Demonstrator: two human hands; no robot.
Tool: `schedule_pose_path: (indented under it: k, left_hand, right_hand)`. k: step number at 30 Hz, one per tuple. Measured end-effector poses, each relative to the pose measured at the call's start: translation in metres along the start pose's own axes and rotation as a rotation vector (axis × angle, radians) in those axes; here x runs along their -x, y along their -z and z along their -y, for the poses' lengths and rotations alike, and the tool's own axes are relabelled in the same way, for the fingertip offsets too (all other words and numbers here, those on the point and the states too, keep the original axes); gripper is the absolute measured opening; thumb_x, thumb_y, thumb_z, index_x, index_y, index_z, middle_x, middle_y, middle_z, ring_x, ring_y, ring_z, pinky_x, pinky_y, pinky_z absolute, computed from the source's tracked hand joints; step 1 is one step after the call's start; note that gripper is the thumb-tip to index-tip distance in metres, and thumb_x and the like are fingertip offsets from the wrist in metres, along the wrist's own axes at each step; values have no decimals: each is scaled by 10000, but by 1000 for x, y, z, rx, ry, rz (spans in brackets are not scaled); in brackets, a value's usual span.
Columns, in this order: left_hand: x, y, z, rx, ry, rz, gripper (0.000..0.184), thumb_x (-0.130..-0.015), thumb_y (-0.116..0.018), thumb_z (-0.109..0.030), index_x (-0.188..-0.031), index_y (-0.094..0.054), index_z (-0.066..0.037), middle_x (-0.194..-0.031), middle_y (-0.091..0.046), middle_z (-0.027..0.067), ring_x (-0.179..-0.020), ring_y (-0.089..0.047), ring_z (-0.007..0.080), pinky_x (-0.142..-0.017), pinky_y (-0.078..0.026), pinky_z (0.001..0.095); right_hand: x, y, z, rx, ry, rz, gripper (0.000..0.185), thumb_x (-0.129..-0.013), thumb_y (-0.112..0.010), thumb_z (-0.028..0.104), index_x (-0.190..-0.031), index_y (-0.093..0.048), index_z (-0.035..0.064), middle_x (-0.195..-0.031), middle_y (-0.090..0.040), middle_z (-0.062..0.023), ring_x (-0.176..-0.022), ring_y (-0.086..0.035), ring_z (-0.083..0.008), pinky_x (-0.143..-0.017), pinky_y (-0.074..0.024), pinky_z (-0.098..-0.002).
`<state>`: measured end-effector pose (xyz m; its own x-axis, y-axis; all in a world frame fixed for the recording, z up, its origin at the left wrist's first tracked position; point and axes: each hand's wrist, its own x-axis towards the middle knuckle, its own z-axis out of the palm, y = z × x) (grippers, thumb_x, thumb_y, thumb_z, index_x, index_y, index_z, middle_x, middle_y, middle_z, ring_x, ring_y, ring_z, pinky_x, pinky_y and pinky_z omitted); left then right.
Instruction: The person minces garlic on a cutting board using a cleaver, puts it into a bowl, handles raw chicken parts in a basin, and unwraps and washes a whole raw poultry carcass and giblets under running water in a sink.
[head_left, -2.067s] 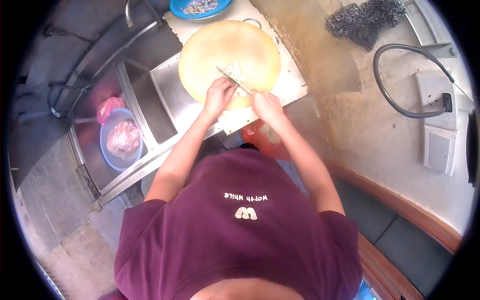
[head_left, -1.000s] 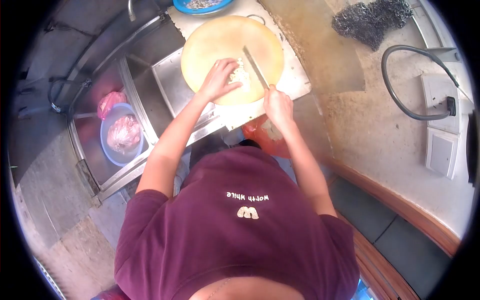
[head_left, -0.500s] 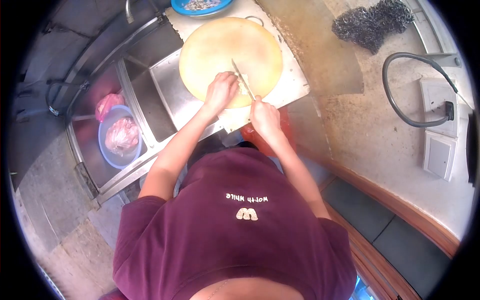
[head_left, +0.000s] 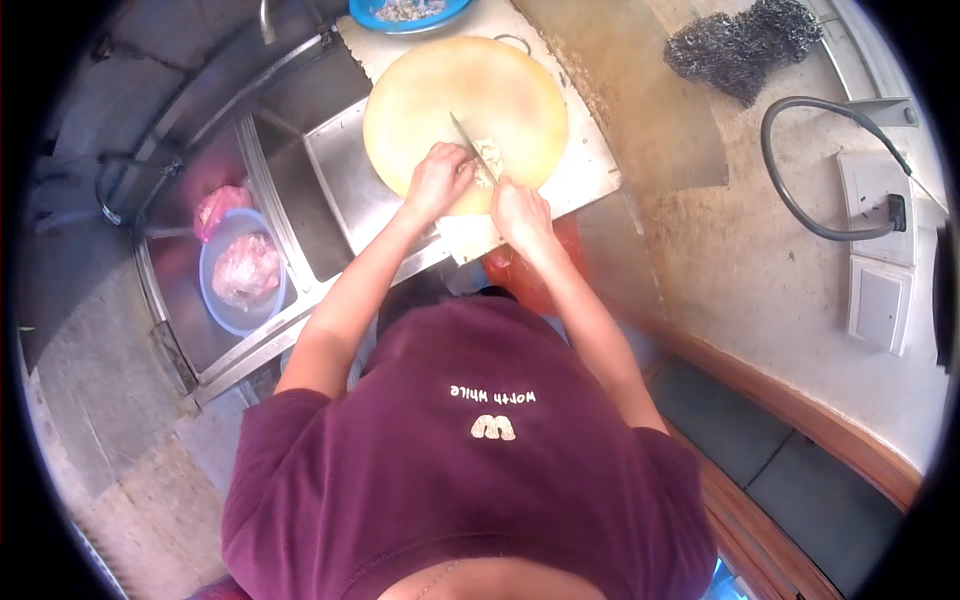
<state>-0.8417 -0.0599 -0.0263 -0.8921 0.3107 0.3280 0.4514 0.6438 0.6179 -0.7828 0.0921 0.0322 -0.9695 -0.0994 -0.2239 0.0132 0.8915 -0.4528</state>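
A round yellowish cutting board [head_left: 465, 85] lies on a pale slab beside the sink. My right hand [head_left: 520, 212] is closed round the handle of a knife [head_left: 474, 148], whose blade slants away to the upper left over the board. Small pale chopped pieces [head_left: 490, 155] lie along the blade's right side. Just left of the blade, my left hand [head_left: 438, 180] rests on the board with its fingers curled down. Whatever those fingers press on is hidden beneath them.
A blue basin [head_left: 410, 14] with small pieces in it stands beyond the board. To the left are a steel sink [head_left: 345, 150] and a bluish bowl [head_left: 243, 322] holding a plastic bag. Steel-wool-like mesh [head_left: 745, 50] and a black cable [head_left: 768, 165] are at right. Red plastic [head_left: 525, 280] hangs below the board.
My right hand and the knife have shifted left, and the knife tip points further to the upper left. More of the chopped pieces show right of the blade. My left hand stays nearly in place.
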Motion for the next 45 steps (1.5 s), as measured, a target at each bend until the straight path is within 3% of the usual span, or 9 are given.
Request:
schedule_pose_path:
  k: [3, 10, 13, 23, 30, 33, 45]
  left_hand:
    - [4, 9, -4, -4, 47, -78, 123, -760, -601, -114, -835, -606, -16, -858, -590, 107, -878, -550, 293, -776, -467, 372]
    - [14, 16, 2, 54, 57, -37, 128, -766, -604, -115, -852, -593, -20, -879, -567, 111, -879, -543, 300, -793, -457, 371]
    - [24, 17, 2, 71, 40, 8, 137, -769, -609, -122, -859, -589, -20, -879, -551, 113, -873, -539, 303, -795, -453, 375]
    - [43, 24, 3, 32, -24, 11, 166, -769, -637, -116, -897, -596, -19, -925, -554, 122, -886, -544, 305, -808, -452, 362]
    - [11, 7, 8, 187, 57, 13, 172, -782, -624, -95, -939, -596, -29, -948, -565, 116, -928, -552, 277, -829, -446, 345]
    - [3, 6, 11, 42, -56, 18, 175, -783, -619, -103, -945, -600, -39, -942, -555, 101, -933, -531, 278, -806, -458, 355]
    - [11, 9, 12, 74, 57, -93, 195, -757, -648, -103, -937, -604, -44, -901, -573, 114, -896, -546, 297, -802, -449, 364]
  right_hand:
    - [-3, 5, 5, 25, -7, 63, 241, -828, -381, 84, -896, -556, -68, -828, -614, -284, -830, -611, -416, -754, -471, -488]
    - [5, 13, 20, 12, -5, 140, 241, -802, -399, 47, -943, -557, -68, -843, -618, -276, -877, -607, -399, -788, -465, -473]
    - [1, -7, 15, -52, 60, 10, 239, -856, -364, 100, -853, -546, -55, -788, -607, -289, -788, -604, -430, -721, -465, -506]
    - [3, 1, 18, -67, 44, 105, 267, -886, -392, 166, -913, -558, -41, -794, -611, -277, -810, -600, -426, -744, -452, -507]
    - [-10, 8, 1, 1, -48, -13, 296, -897, -384, 189, -939, -563, -43, -805, -613, -274, -805, -602, -427, -758, -454, -497]
    - [-20, -1, -6, 20, -27, 6, 302, -894, -383, 192, -944, -562, -45, -806, -614, -274, -805, -603, -428, -762, -454, -498]
    - [-15, 8, -1, -21, 9, 39, 304, -892, -394, 204, -868, -572, -41, -815, -614, -266, -821, -601, -411, -748, -457, -491]
